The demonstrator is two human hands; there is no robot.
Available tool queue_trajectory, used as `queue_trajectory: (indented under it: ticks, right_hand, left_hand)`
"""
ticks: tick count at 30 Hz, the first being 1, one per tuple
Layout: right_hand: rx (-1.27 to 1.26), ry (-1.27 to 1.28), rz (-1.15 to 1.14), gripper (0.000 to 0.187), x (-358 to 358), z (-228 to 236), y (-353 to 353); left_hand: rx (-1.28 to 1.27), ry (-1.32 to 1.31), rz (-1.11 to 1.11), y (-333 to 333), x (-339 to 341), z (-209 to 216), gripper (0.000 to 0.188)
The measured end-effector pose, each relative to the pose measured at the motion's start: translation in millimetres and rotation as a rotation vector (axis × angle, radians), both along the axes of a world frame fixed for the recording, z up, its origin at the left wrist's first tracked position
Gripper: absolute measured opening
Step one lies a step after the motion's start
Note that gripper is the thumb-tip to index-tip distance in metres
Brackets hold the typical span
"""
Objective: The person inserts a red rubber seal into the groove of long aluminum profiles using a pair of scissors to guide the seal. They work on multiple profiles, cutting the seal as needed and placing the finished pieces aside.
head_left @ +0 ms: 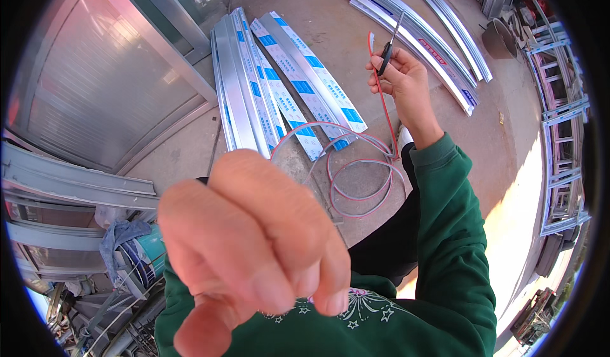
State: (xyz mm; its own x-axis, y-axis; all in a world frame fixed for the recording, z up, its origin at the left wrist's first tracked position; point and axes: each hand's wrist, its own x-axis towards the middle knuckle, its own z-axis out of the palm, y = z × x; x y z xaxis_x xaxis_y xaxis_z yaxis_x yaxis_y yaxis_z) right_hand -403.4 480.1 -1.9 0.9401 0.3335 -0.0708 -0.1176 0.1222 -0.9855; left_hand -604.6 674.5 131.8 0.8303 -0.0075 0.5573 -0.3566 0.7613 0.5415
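My left hand [254, 236] looms large and close in front, its fingers bent downward and the thumb apart from them. Nothing shows between them. Farther off to the right, my right hand [406, 80] is closed on a pair of scissors [386, 58] with a black handle and slim metal blades pointing up. A thin red-and-grey flexible strip [385, 108] also runs through these fingers, its free end sticking up beside the blades. Below the hand the strip drops to the floor and lies in loose loops [362, 195].
Long metal profiles [238, 83] with blue-and-white film lie on the concrete floor ahead. More silver profiles [413, 36] lie at the far right. A framed panel [108, 71] stands left, above a cluttered pile [108, 312]. Metal frames [562, 115] line the right side.
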Motion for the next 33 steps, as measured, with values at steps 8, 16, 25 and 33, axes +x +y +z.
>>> queue_trajectory:
  ticks: [8,16,25,33]
  right_hand:
    - [-0.095,0.080,-0.037,0.024,-6,-19,-1]
    - [-0.106,0.082,-0.039,0.022,-7,-21,-14]
    - [-0.085,0.098,-0.020,0.023,-11,-27,-6]
    - [-0.095,0.097,0.011,0.024,-13,-27,5]
  left_hand:
    - [-0.010,-0.112,-0.196,3,-3,42,0.004]
    - [-0.028,-0.131,-0.094,-11,-1,36,0.009]
    - [0.046,0.004,-0.116,-6,-11,49,0.013]
    - [0.008,0.093,0.059,-12,-25,54,0.014]
